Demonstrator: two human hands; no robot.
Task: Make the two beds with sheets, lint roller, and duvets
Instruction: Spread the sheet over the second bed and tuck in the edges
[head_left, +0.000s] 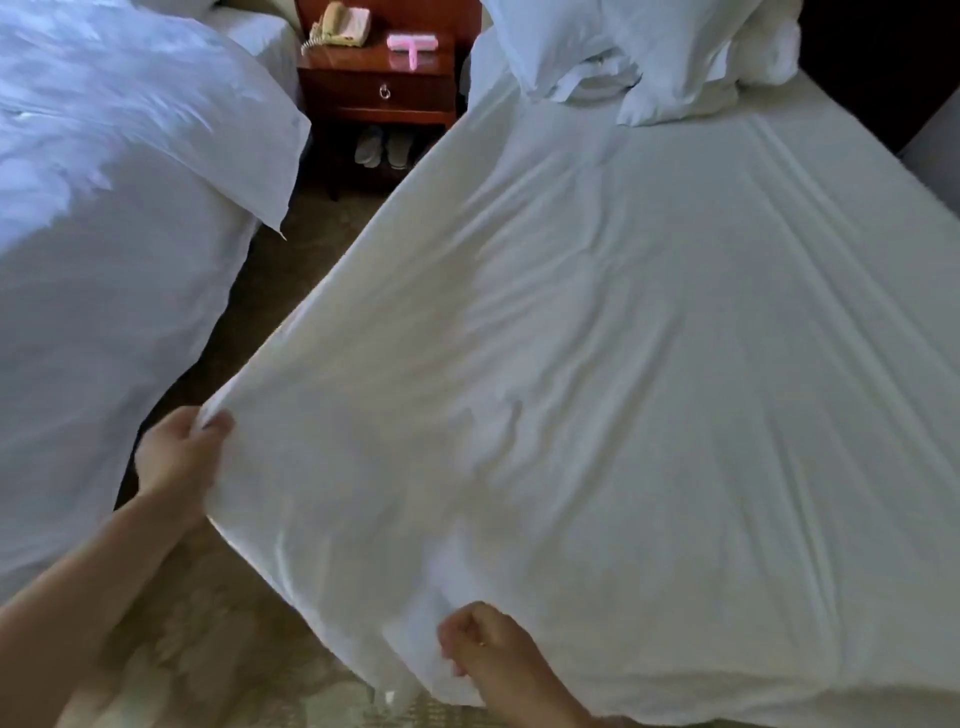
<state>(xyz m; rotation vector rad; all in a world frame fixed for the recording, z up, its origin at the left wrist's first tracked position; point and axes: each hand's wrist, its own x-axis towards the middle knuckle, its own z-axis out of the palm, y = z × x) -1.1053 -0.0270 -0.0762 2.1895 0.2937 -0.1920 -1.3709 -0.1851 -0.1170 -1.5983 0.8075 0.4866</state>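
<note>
1. Well out from the nightstand (376, 98), at the near corner of the bed to its right, the white sheet (597, 364) is held up: the left hand (179, 460) has its grip pinched on the edge, and the right hand (485, 647) has its grip bunched on the corner fabric.
2. An uneven pull could drag it askew and deepen the creases.
3. Tugged hard, it could slip from under the pillows (623, 57) beside the nightstand.
4. A pink lint roller (410, 44) sits on the nightstand; a duvet (104, 234) covers the bed to its left.
</note>
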